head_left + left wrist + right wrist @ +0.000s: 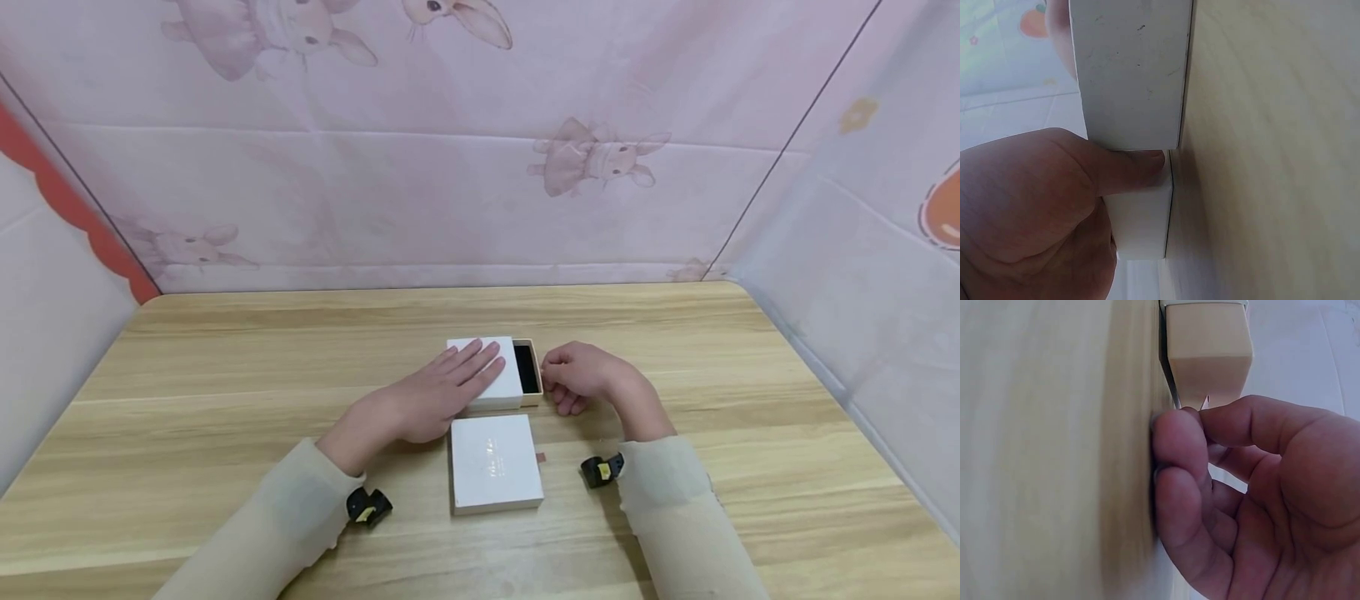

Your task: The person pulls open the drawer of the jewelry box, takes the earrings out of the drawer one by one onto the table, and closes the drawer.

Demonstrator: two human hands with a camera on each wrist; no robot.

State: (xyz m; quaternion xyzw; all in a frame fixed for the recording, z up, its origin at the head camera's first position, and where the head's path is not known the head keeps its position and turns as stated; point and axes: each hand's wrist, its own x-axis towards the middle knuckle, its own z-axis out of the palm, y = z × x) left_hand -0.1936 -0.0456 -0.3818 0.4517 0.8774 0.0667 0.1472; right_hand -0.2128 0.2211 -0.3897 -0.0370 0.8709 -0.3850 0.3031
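Note:
A white slide-out box (504,390) lies on the table with its tan drawer (532,400) part way out to the right, a black lining showing inside. Flat across the box's top are the straight fingers of my left hand (435,398); in the left wrist view its thumb (1135,169) rests against the near side wall. My right hand (588,373) is at the drawer's outer end, where thumb and forefinger pinch a thin ribbon tab (1204,402). Just in front lies a second white box (497,462), closed, with gold lettering and a pinkish ribbon tab (541,457) at its right side.
Both boxes lie on a wood-grain table (225,350). Behind it hangs a pink backdrop (420,200) printed with rabbits, with pale side panels to left and right. Black wrist devices (368,507) hang from both sleeves over the table.

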